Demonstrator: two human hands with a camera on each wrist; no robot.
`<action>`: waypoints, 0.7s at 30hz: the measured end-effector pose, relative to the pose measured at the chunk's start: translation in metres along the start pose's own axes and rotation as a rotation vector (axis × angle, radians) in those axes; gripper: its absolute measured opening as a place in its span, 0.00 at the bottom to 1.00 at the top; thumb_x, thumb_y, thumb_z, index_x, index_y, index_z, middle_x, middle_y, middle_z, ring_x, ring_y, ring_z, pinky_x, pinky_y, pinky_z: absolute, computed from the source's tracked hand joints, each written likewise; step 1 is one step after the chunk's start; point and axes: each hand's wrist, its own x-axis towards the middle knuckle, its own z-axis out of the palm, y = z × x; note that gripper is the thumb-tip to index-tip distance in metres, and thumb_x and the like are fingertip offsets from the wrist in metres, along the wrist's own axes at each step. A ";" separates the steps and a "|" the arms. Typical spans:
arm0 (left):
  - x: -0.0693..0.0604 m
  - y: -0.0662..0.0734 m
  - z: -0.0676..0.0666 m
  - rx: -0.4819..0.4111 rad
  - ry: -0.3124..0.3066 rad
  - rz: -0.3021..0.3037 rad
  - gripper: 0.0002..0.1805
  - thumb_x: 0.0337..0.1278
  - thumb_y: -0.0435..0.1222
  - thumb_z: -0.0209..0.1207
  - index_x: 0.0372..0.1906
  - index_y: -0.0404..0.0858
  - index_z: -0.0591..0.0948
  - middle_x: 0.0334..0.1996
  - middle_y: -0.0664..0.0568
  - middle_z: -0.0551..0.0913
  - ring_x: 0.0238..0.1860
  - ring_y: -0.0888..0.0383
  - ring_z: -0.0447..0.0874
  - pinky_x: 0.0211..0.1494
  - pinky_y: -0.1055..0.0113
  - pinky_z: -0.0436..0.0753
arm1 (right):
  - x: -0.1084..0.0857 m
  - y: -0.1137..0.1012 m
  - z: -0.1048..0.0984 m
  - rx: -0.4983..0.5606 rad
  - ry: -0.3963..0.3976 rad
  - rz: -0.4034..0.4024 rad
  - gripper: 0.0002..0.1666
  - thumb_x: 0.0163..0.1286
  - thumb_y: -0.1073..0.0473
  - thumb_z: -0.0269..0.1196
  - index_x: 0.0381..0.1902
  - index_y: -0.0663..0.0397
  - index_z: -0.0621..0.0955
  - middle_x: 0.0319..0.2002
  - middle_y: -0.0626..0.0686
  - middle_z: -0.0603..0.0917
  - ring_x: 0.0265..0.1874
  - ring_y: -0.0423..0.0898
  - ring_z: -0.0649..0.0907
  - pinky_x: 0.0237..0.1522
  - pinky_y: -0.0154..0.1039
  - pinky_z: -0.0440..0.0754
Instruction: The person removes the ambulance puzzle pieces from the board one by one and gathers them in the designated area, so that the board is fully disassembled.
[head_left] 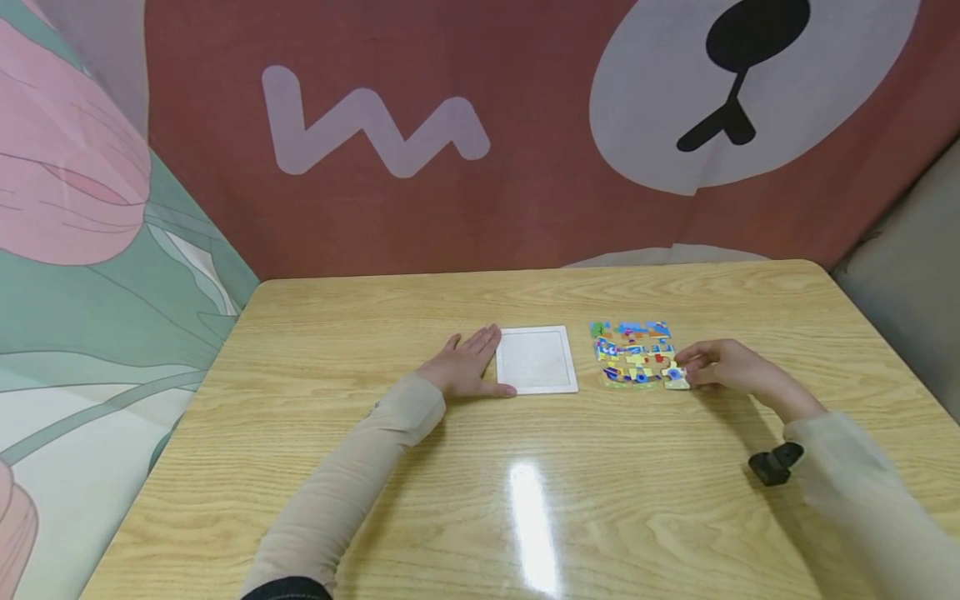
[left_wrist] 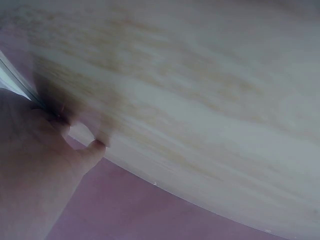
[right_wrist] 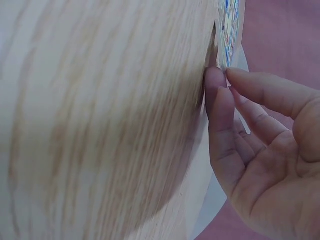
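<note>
A white square puzzle tray (head_left: pixel 535 360) with a raised border lies on the table. My left hand (head_left: pixel 467 367) rests against its left side, fingers extended along the edge and thumb at the near corner. In the left wrist view, the left hand (left_wrist: pixel 42 160) partly covers the tray's edge. To the right of the tray lie colourful jigsaw pieces (head_left: pixel 633 350), set close together in rows with small gaps. At their near right corner my right hand (head_left: pixel 723 367) pinches a puzzle piece (head_left: pixel 675 377) between thumb and fingers. The right wrist view shows those fingertips (right_wrist: pixel 223 100) at the piece's edge.
The wood-grain table (head_left: pixel 420 517) reaches back to a reddish-brown wall covering (head_left: pixel 525 208) with a cartoon face. A black wrist device (head_left: pixel 775 463) sits at the right cuff. Light reflects off the tabletop in front of the tray.
</note>
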 end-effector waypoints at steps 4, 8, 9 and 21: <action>-0.001 0.000 -0.001 -0.005 -0.007 -0.001 0.57 0.55 0.72 0.43 0.76 0.44 0.33 0.78 0.54 0.31 0.78 0.59 0.31 0.80 0.49 0.39 | 0.001 0.000 0.000 -0.002 -0.005 0.007 0.25 0.68 0.68 0.56 0.58 0.79 0.68 0.38 0.55 0.82 0.29 0.33 0.79 0.30 0.32 0.80; -0.002 0.001 -0.001 -0.012 -0.006 -0.002 0.57 0.55 0.72 0.43 0.76 0.44 0.33 0.78 0.54 0.31 0.78 0.60 0.31 0.80 0.49 0.38 | 0.001 0.000 0.000 0.003 -0.009 0.011 0.25 0.68 0.67 0.56 0.59 0.80 0.68 0.38 0.55 0.82 0.29 0.34 0.80 0.31 0.32 0.80; -0.002 0.001 -0.001 -0.013 -0.005 -0.002 0.57 0.55 0.72 0.43 0.76 0.44 0.33 0.78 0.54 0.31 0.78 0.59 0.31 0.80 0.49 0.38 | 0.002 0.000 0.000 0.005 -0.012 0.007 0.25 0.68 0.67 0.56 0.58 0.80 0.68 0.38 0.56 0.82 0.29 0.34 0.80 0.31 0.32 0.80; -0.002 0.001 -0.001 0.001 -0.006 -0.004 0.57 0.55 0.72 0.43 0.76 0.44 0.33 0.78 0.54 0.31 0.78 0.59 0.31 0.80 0.49 0.38 | 0.003 0.000 -0.001 0.017 -0.018 0.013 0.24 0.68 0.68 0.56 0.58 0.80 0.68 0.48 0.67 0.80 0.30 0.32 0.78 0.33 0.32 0.81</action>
